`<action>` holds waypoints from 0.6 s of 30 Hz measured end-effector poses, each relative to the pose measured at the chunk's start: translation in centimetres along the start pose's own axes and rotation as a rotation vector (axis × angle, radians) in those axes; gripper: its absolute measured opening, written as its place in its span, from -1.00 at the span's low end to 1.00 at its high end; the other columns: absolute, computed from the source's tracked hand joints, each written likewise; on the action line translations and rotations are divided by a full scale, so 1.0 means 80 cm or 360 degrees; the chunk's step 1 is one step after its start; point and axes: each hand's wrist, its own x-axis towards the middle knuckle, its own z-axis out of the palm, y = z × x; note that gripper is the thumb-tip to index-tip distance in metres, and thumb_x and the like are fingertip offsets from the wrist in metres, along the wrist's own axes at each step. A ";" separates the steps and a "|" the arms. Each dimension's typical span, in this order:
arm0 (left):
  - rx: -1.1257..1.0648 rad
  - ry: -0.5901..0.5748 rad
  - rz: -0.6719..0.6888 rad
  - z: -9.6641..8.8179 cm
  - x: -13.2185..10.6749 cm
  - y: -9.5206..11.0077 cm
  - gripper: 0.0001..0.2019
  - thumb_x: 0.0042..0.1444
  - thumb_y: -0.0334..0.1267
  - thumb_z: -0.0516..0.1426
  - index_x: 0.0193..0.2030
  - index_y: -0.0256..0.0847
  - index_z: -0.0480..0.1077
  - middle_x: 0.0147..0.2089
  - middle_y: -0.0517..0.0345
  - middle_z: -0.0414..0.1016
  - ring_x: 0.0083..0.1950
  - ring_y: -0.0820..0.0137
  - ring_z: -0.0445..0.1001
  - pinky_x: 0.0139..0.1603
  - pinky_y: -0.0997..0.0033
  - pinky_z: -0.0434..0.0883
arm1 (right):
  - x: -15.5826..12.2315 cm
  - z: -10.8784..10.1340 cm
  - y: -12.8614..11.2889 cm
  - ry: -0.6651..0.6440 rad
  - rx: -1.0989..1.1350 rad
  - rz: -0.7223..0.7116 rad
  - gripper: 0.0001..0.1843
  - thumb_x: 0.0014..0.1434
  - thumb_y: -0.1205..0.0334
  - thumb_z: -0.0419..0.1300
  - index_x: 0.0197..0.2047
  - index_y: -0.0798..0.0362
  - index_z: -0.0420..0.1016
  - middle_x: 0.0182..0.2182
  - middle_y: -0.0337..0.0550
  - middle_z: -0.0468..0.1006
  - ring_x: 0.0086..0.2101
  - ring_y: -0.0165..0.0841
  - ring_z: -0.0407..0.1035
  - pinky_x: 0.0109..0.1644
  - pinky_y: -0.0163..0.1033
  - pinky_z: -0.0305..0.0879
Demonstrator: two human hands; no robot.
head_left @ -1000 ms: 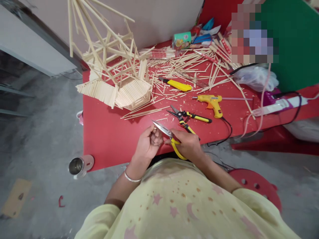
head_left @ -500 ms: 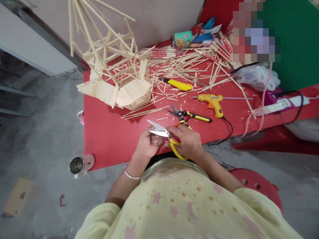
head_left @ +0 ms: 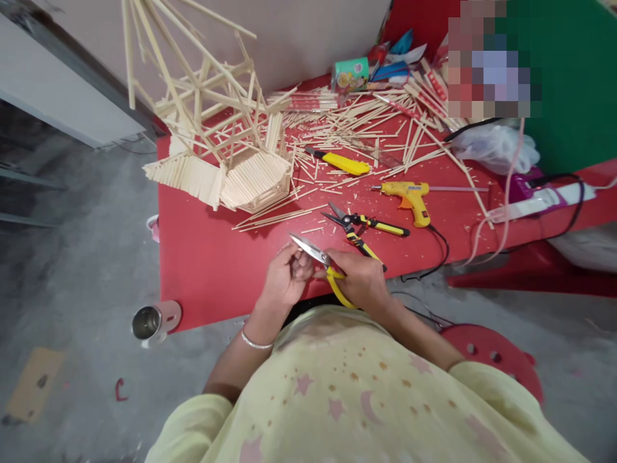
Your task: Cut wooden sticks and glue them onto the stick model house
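Note:
My right hand [head_left: 359,275] grips the yellow handles of a pair of scissors [head_left: 312,249], whose blades are closed and point up and to the left. Right beside the blades, my left hand [head_left: 289,273] has its fingers curled in a pinch. What sits in that pinch is too small to make out. Just beyond my hands lie black-and-yellow pruning snips [head_left: 359,225] with their jaws apart. Further left on the table stands a model built of thin wooden sticks [head_left: 255,177], with a planked base and an open frame above.
On the red table [head_left: 202,257] lie a yellow box cutter [head_left: 344,163], a yellow glue gun [head_left: 409,196] with its cord, and many loose sticks [head_left: 357,122]. A green can [head_left: 350,75] stands behind. A metal mug [head_left: 154,320] is near the left front corner, a red stool [head_left: 496,357] at right.
The scissor blades have gone from spread apart to closed. My right fingers have drawn together on the handles. My left hand has barely moved, and the view has shifted slightly.

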 end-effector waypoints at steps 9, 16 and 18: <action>0.0181 0.0140 0.0342 -0.005 0.002 0.017 -0.70 -0.06 -0.34 0.34 -0.53 -0.24 0.25 -0.49 0.23 0.43 -0.58 0.61 0.28 -0.61 0.62 0.14 | 0.007 0.034 -0.013 -0.0028 -0.0445 0.0239 -0.42 0.40 0.06 0.07 0.35 0.24 0.34 -0.10 0.14 0.63 -0.16 -0.14 0.50 -0.15 -0.16 0.35; 0.0263 0.0095 0.0449 0.001 0.004 0.016 -0.65 -0.10 -0.32 0.44 -0.52 -0.24 0.31 -0.52 0.25 0.44 -0.55 0.60 0.33 -0.59 0.65 0.19 | 0.021 -0.034 0.020 0.0221 -0.0376 0.0258 -0.65 0.39 0.04 0.10 0.06 -0.01 0.59 -0.03 0.00 0.64 -0.03 -0.18 0.48 0.05 -0.14 0.36; 0.0254 0.0049 0.0449 0.000 0.002 0.017 -0.67 -0.15 -0.34 0.47 -0.48 -0.24 0.36 -0.52 0.26 0.44 -0.53 0.59 0.36 -0.58 0.65 0.22 | 0.032 -0.062 0.064 0.0420 -0.0587 0.0634 -0.58 0.35 0.08 0.09 0.17 0.05 0.52 0.05 0.13 0.59 0.01 -0.08 0.45 0.00 -0.06 0.35</action>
